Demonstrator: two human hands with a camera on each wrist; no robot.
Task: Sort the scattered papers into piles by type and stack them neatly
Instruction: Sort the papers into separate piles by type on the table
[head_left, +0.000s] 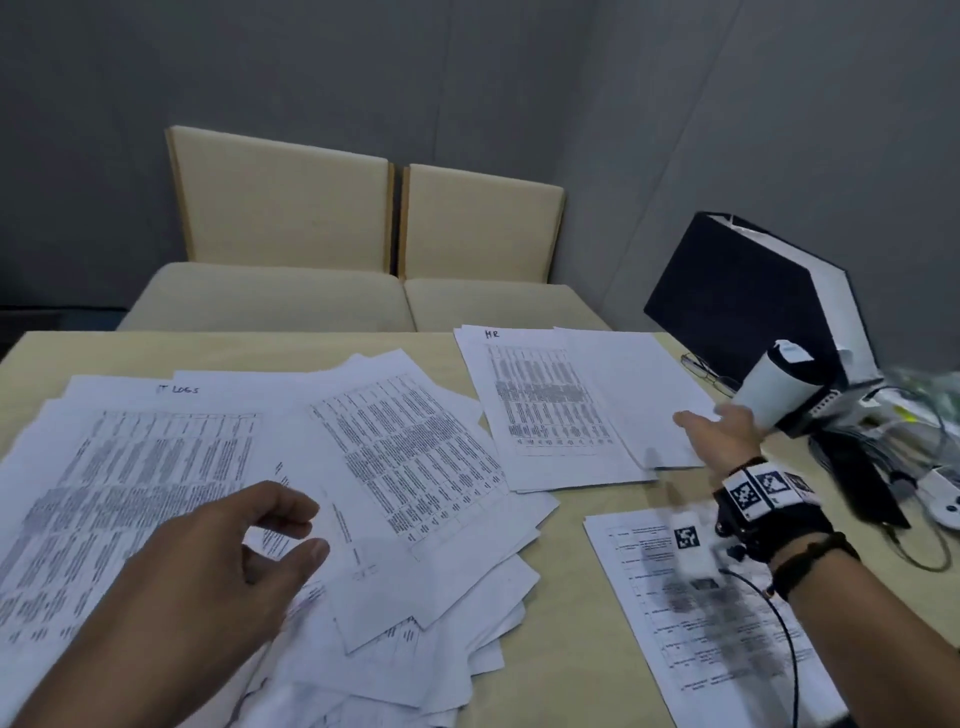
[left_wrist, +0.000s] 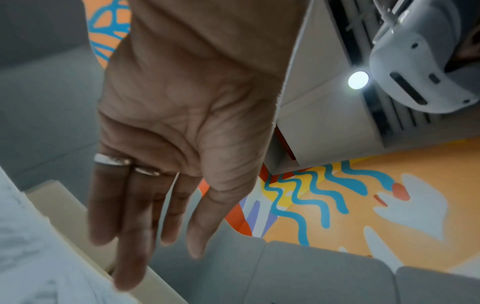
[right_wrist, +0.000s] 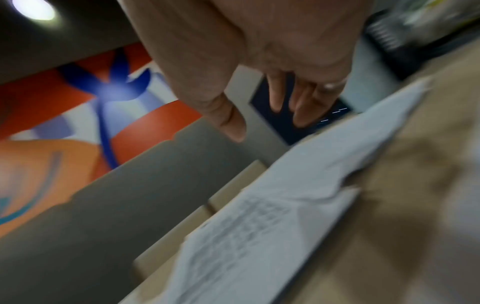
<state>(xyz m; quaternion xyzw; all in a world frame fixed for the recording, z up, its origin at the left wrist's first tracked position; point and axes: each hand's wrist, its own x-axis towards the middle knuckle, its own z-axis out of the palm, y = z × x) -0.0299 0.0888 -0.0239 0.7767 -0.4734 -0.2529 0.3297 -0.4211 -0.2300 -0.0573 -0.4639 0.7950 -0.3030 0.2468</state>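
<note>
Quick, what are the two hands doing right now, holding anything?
Left hand: open, fingers loosely curved over the scattered papers, holding nothing.
Right hand: open, reaching over the HR pile, holding nothing.

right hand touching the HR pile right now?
Cannot tell. In the head view the right hand is spread over the HR pile's right edge; the right wrist view is blurred, and neither shows contact or a gap plainly.

— What carries everything?
— A pale beige wooden table.
— And on it?
— A scattered heap of white printed papers, a neater "HR" pile, 1 printed sheet, thin-framed spectacles.
</note>
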